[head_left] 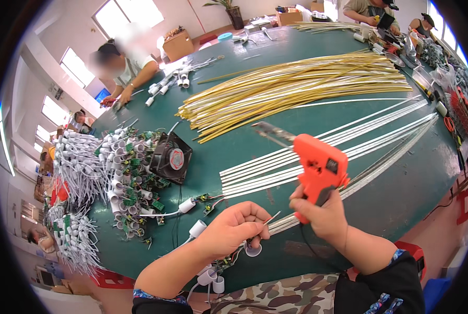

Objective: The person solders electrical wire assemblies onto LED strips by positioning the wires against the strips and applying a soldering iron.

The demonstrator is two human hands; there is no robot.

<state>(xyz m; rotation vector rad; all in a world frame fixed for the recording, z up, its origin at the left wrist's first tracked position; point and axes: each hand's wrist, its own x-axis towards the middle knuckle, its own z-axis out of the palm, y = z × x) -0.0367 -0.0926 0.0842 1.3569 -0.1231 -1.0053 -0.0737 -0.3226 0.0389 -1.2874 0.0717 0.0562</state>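
The table [226, 154] is viewed from the head, forward and downward. Left hand [233, 230] and right hand [324, 214] are seen closely.

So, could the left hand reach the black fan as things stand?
Probably yes: little more than a low white tube lies between the left hand and the fan. But it holds a thin wire, which it may need to release.

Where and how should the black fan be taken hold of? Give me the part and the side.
Probably best to grip the black fan by the right edge of its square frame, coming from the right: a heap of white sockets and circuit boards crowds its left, while that right edge stands free on the green table.
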